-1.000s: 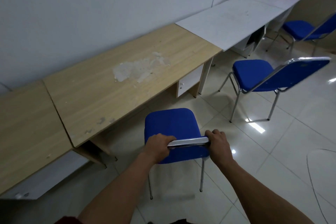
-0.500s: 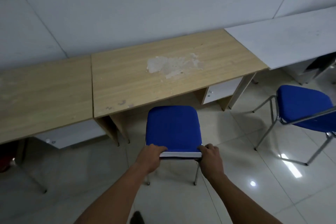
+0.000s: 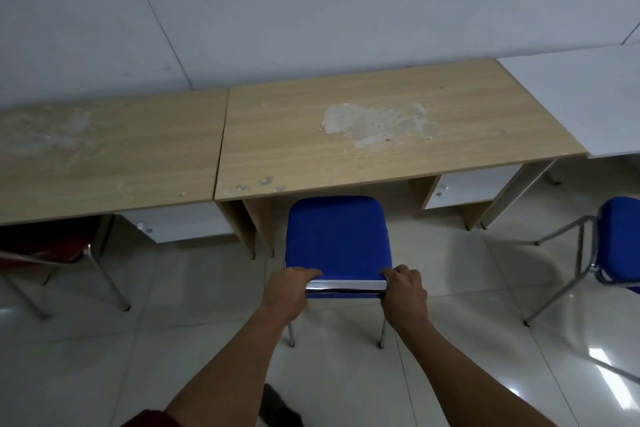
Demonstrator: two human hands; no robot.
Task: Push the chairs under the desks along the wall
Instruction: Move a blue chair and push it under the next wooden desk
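My left hand (image 3: 289, 291) is closed over the left end of the backrest top of the blue chair (image 3: 337, 239); my right hand (image 3: 403, 291) is closed over the right end. Fingers of both hands curl over the front of the rail, with the chrome top edge showing between them.

The blue chair stands squarely facing the middle wooden desk (image 3: 381, 128). Its seat front lies at the desk's front edge, just starting beneath it; most of the seat is out on the tiled floor (image 3: 467, 340). Two rear legs are visible on the tiles below my hands.

The middle wooden desk stands against the white wall (image 3: 311, 10). Its top carries a pale patch of worn or peeled surface right of centre. A white drawer unit (image 3: 471, 187) sits under its right end.

To the left, a second wooden desk (image 3: 104, 156) adjoins it, with a red chair (image 3: 45, 246) partly under it; the view there is dark, so how far under I cannot tell. To the right, a white desk (image 3: 595, 97) adjoins, and another blue chair (image 3: 620, 239) stands clear on the floor, cut off by the frame edge.
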